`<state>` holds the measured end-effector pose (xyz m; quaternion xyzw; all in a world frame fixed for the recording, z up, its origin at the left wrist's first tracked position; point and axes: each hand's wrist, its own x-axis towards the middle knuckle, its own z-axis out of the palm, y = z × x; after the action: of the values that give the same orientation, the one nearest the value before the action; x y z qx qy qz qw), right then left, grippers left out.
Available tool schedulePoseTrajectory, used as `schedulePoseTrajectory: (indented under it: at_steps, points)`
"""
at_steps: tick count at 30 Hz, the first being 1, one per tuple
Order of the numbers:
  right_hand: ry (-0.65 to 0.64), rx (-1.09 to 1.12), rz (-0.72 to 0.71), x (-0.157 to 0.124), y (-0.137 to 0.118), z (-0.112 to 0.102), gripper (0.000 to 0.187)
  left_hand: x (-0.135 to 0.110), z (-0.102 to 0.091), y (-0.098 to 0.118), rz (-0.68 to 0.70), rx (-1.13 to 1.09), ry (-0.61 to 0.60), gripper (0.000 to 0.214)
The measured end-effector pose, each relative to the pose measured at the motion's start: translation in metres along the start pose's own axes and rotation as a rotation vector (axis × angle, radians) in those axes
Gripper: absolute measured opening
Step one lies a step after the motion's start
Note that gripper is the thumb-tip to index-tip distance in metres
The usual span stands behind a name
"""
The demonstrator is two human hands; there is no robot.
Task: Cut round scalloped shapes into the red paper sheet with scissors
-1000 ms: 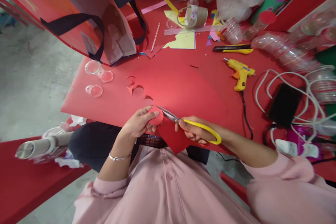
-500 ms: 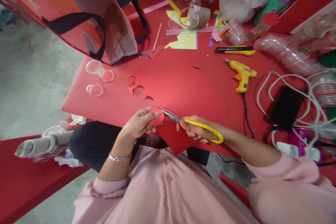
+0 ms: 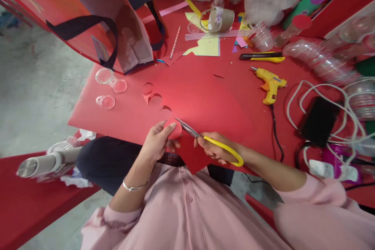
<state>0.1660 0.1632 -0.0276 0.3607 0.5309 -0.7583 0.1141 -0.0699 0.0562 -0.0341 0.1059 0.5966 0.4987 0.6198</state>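
My left hand [image 3: 155,142] pinches a rounded piece of red paper [image 3: 175,130] between thumb and fingers, just over the table's near edge. It looks like part of a larger red sheet [image 3: 202,93], though the join is hard to make out. In my right hand [image 3: 216,151] are yellow-handled scissors [image 3: 189,128], their blades pointing left at the edge of the rounded piece. The blades look nearly closed. Beyond my left hand, several round cutouts run along the sheet's left side. A flap of red paper [image 3: 193,156] hangs down between my hands.
A yellow glue gun [image 3: 271,82] and a box cutter [image 3: 263,56] lie to the right, near a tangle of white cables [image 3: 295,90]. Clear round lids [image 3: 106,102] sit at left, below a large bag [image 3: 84,19]. Plastic cups [image 3: 322,60] fill the far right.
My right hand and the scissors have shifted slightly left. The left hand and the rounded paper have moved a little, still held.
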Motion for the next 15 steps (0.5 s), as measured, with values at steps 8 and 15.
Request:
schedulePoseTrajectory:
  at_steps: [8,15]
  points:
    - [0.024,0.005,-0.166,-0.002,0.010,0.021,0.076,-0.021,0.013,-0.006,0.133,-0.140,0.148,0.063]
    - [0.151,0.239,-0.271,0.013,0.031,0.078,0.077,-0.024,0.014,-0.015,0.265,-0.214,0.191,0.047]
